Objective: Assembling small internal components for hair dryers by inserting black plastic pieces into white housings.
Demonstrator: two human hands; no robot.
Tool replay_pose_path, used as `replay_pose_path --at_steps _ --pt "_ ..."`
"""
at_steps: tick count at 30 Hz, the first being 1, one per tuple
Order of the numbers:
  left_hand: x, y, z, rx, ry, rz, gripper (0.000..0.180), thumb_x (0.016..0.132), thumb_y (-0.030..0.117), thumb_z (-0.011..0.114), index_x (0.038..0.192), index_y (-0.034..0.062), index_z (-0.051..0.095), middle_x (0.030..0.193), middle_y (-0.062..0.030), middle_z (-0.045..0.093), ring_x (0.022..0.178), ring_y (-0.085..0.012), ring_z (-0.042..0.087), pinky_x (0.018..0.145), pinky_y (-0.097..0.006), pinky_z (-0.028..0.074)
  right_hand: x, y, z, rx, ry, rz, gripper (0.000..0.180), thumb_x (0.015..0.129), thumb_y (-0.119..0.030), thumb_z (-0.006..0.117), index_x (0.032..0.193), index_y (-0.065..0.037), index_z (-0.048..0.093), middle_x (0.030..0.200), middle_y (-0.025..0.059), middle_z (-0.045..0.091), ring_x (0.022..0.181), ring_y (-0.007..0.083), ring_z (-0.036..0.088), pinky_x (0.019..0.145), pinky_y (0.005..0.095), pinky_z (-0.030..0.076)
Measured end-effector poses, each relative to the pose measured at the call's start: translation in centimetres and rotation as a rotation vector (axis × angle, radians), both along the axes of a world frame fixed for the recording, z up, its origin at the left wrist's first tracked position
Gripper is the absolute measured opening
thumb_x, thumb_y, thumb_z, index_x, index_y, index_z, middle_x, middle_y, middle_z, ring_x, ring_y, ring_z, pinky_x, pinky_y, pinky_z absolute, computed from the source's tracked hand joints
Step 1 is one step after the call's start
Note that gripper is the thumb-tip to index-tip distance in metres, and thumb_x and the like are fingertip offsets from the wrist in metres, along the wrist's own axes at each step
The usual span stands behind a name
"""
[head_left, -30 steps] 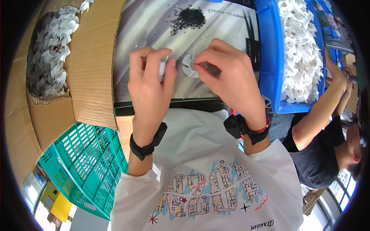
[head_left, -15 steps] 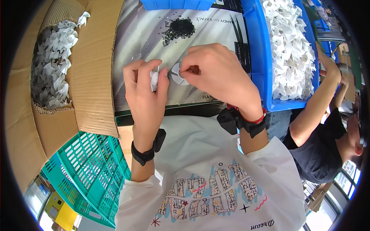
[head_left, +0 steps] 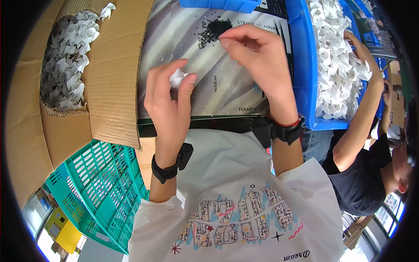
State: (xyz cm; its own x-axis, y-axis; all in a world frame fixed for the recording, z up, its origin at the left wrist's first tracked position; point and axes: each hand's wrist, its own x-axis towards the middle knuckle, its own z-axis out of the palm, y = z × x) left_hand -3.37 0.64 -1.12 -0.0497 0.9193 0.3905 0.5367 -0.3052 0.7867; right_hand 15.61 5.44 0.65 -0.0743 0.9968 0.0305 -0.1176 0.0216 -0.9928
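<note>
Left hand (head_left: 168, 95) holds one white part (head_left: 177, 78) between thumb and fingers, over left side of worktop (head_left: 203, 105). Right hand (head_left: 265, 56) has narrow grip, fingertips at near-right edge of heap of black bits (head_left: 213, 29); whether bit is inside, cannot tell. Held part seems unfinished; many black bits are left. More white parts (head_left: 69, 61) in left box (head_left: 114, 74) and right bin (head_left: 305, 81); which are done, cannot tell.

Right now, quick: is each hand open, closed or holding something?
Left hand: holding a white piece.
Right hand: nearly pinched shut by the small black parts; whether it holds one cannot be told.
</note>
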Motion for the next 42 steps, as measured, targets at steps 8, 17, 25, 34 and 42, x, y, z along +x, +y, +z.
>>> replay_pose_path --at_steps 8,17,25,34,42 --pt "-0.6 -0.1 -1.1 -0.020 -0.432 -0.036 0.005 0.092 0.005 0.063 0.095 0.0032 0.059 0.104 -0.0073 0.056 0.078 -0.0120 0.054 0.066 -0.023 0.045 -2.3 1.0 -0.4 0.404 -1.140 -0.080 0.008 0.079 -0.005 0.066 0.087 -0.002 0.065 0.078 0.0114 0.066 0.071 0.0290 0.065 0.064 0.0373 0.051" --pt "1.6 0.6 0.2 -0.270 -0.940 -0.182 0.038 0.096 0.041 0.044 0.110 0.0063 0.052 0.118 -0.0100 0.052 0.054 -0.0091 0.038 0.051 -0.023 0.027 -1.5 0.2 -0.4 0.311 -0.999 -0.052 0.009 0.079 -0.007 0.065 0.087 -0.004 0.064 0.074 0.0106 0.065 0.067 0.0305 0.064 0.061 0.0386 0.049" --pt "1.9 0.6 0.3 -0.249 -0.926 -0.174 0.038 0.095 0.038 0.043 0.115 0.0065 0.051 0.119 -0.0111 0.053 0.054 -0.0100 0.039 0.049 -0.022 0.028 -2.0 0.6 -0.1 0.360 -1.147 -0.019 0.009 0.079 -0.007 0.065 0.086 -0.004 0.063 0.078 0.0113 0.065 0.069 0.0318 0.063 0.061 0.0388 0.049" --pt "1.7 0.6 -0.1 -0.203 -0.951 -0.263 0.045 0.093 0.034 0.042 0.126 0.0051 0.047 0.122 -0.0146 0.053 0.088 -0.0196 0.053 0.081 -0.030 0.041 -4.0 -3.3 0.0 -0.110 0.210 0.256 0.006 0.088 0.004 0.060 0.094 0.001 0.060 0.081 -0.0014 0.056 0.071 0.0055 0.053 0.063 0.0224 0.044" --pt "1.7 0.5 -0.1 -0.195 -0.858 -0.270 0.049 0.091 0.035 0.042 0.128 0.0036 0.046 0.124 -0.0163 0.053 0.124 -0.0251 0.043 0.107 -0.039 0.031 -4.1 -3.5 -0.6 -0.043 -0.004 0.304 0.009 0.086 0.004 0.062 0.093 0.000 0.060 0.082 -0.0032 0.054 0.073 0.0034 0.049 0.064 0.0202 0.042"
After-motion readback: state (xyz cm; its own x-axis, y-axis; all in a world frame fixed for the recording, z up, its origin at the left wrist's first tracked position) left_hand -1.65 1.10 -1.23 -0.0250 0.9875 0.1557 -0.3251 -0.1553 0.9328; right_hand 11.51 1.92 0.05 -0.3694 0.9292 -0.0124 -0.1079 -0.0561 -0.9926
